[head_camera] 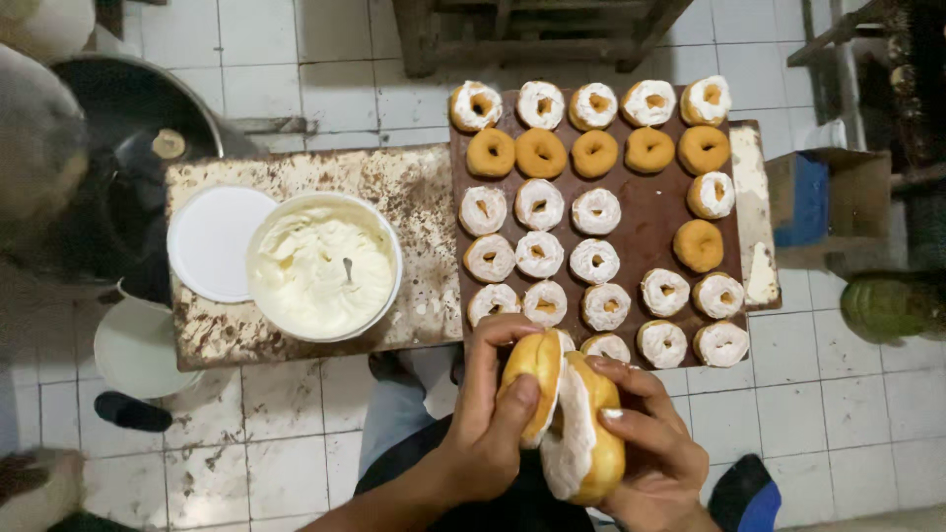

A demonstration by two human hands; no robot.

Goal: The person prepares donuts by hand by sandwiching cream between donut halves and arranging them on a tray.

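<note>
While both halves of the split doughnut (pixel 567 419) sit cream-side inward, left hand (pixel 488 429) grips the left half and right hand (pixel 655 448) grips the right half, touching at the seam. Just beyond the fingers: brown tray (pixel 650 212) of frosted and plain doughnuts on the bench (pixel 414 187). Cream tub (pixel 323 266) sits further left of the left hand.

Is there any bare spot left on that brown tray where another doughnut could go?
Yes. The brown tray has a bare strip down its right-middle, between the frosted doughnuts and the plain doughnut by the right edge. The left columns are packed, and the tub of cream fills the board beside it.
</note>
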